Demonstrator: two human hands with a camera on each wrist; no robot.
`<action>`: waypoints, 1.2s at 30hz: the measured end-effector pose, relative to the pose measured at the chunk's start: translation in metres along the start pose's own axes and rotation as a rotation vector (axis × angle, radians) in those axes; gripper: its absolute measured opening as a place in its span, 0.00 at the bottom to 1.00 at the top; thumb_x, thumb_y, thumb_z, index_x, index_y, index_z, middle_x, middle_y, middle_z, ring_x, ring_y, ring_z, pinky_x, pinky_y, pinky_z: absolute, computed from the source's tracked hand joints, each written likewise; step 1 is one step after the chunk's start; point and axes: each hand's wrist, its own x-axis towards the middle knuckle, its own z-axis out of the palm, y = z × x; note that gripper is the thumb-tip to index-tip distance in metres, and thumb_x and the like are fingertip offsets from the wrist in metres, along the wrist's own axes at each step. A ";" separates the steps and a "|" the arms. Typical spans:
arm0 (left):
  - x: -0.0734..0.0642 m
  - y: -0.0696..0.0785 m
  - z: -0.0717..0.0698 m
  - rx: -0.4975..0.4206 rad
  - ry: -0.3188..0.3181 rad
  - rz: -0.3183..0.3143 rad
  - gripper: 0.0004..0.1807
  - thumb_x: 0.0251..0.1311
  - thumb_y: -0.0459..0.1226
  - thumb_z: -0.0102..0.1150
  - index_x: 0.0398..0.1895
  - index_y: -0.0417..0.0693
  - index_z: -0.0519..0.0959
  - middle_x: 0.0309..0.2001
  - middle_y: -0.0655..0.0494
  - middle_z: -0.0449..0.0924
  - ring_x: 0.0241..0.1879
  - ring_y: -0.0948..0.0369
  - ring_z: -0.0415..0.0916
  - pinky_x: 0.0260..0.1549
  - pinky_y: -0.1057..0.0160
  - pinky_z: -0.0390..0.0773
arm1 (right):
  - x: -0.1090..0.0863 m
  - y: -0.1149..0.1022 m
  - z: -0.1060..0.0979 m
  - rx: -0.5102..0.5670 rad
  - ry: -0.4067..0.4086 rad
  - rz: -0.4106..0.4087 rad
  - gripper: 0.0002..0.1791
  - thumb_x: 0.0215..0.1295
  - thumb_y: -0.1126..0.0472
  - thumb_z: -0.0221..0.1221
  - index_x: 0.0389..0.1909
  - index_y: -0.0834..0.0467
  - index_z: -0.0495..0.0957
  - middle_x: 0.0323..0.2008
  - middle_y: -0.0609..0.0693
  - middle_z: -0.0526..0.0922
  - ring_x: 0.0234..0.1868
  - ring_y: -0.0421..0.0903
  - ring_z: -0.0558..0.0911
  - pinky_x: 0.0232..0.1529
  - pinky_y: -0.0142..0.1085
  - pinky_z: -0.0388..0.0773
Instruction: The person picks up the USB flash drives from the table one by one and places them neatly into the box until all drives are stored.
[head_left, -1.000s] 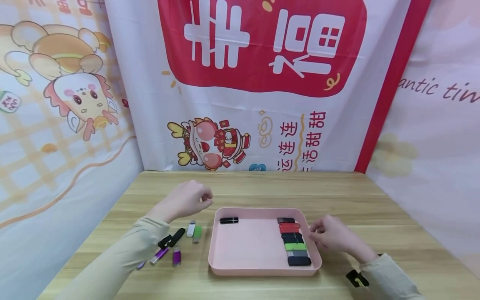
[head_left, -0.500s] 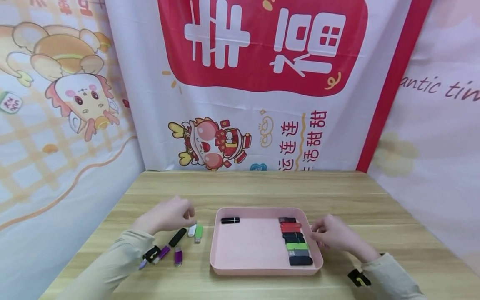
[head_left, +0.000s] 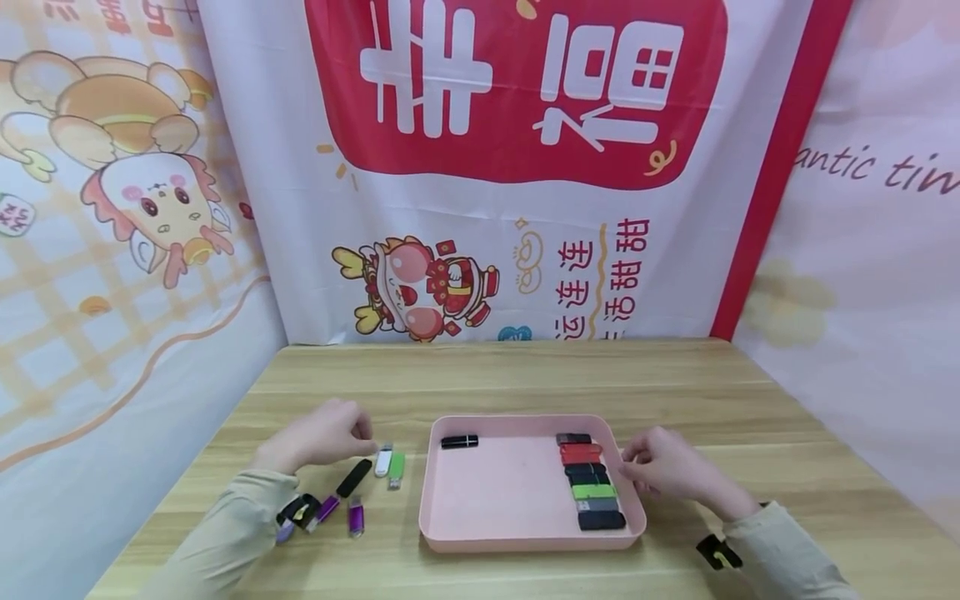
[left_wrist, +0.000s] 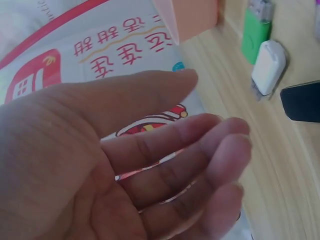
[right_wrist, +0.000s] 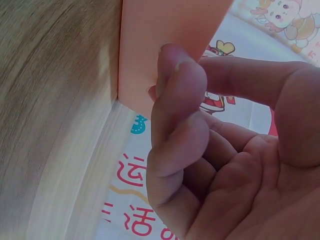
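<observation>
My left hand [head_left: 322, 433] hovers just left of a white USB flash drive [head_left: 384, 460], with relaxed, slightly bent fingers. In the left wrist view, nothing lies between its thumb and fingers, and the white drive [left_wrist: 269, 67] sits apart from the fingertips. Beside it is a green flash drive [head_left: 396, 468]; a black one [head_left: 354, 478] and purple ones [head_left: 356, 517] lie nearer. My right hand [head_left: 663, 467] rests by the right outer wall of a pink tray [head_left: 532, 543], fingers loosely curled. In the right wrist view its fingertips [right_wrist: 172, 55] appear against the tray wall [right_wrist: 145, 45].
Inside the tray, a column of several flash drives runs along the right side, including a red one [head_left: 581, 454] and a lime-green one [head_left: 594, 492]. A lone black drive [head_left: 459, 442] lies at the tray's back left. Printed cloth [head_left: 525, 292] hangs behind the wooden table [head_left: 525, 379].
My left hand has moved left and down, from beside the tray's back left corner to the loose flash drives. The right hand stays by the tray wall.
</observation>
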 end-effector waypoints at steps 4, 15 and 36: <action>-0.003 -0.001 -0.003 0.013 -0.006 -0.019 0.08 0.54 0.38 0.68 0.22 0.51 0.78 0.21 0.62 0.74 0.22 0.64 0.71 0.23 0.62 0.74 | 0.000 -0.001 0.001 -0.001 -0.001 0.002 0.03 0.65 0.65 0.62 0.34 0.60 0.83 0.18 0.51 0.78 0.14 0.42 0.72 0.16 0.31 0.64; -0.013 -0.005 0.001 -0.022 -0.108 -0.170 0.11 0.52 0.36 0.70 0.20 0.47 0.77 0.21 0.56 0.76 0.21 0.60 0.75 0.23 0.61 0.74 | 0.000 0.002 0.006 0.018 -0.014 0.005 0.03 0.65 0.64 0.62 0.34 0.59 0.83 0.18 0.52 0.78 0.14 0.42 0.72 0.16 0.31 0.64; -0.007 -0.005 0.013 -0.010 -0.160 -0.264 0.13 0.39 0.34 0.75 0.12 0.45 0.77 0.14 0.54 0.76 0.12 0.67 0.61 0.13 0.71 0.57 | 0.001 0.003 0.003 0.025 0.015 0.031 0.07 0.65 0.62 0.62 0.41 0.62 0.82 0.19 0.52 0.78 0.17 0.46 0.75 0.17 0.33 0.68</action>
